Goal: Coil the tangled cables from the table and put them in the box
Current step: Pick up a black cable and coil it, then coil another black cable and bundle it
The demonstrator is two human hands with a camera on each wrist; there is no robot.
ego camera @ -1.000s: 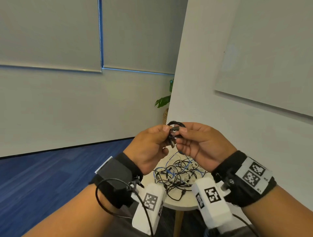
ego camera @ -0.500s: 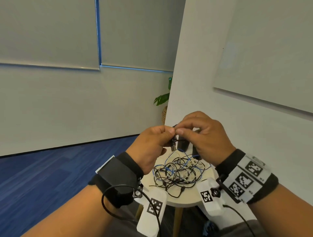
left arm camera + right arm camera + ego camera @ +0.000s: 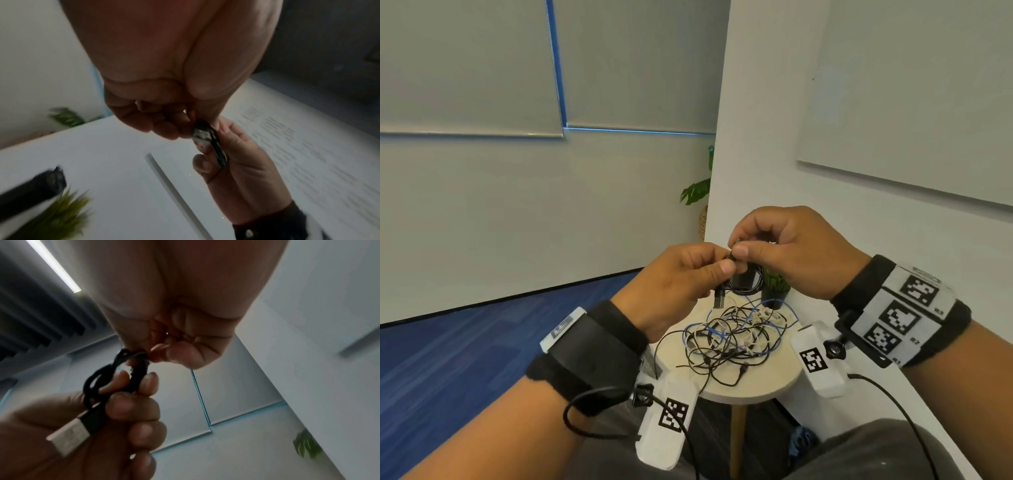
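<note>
Coil of black cable (image 3: 744, 282) held above the desk (image 3: 774, 383): my left hand (image 3: 681, 281) clamps its loops, right hand (image 3: 791, 250) fingers pinch the top; wrapping should stay snug so the loops cannot spring apart.

Black coiled cable (image 3: 744, 282) with silver plug above the pale counter (image 3: 756, 383); black, white and blue tangle (image 3: 736, 337) on it.

both hands (image 3: 743, 263) raised, fingertips meeting (pinching)
</note>
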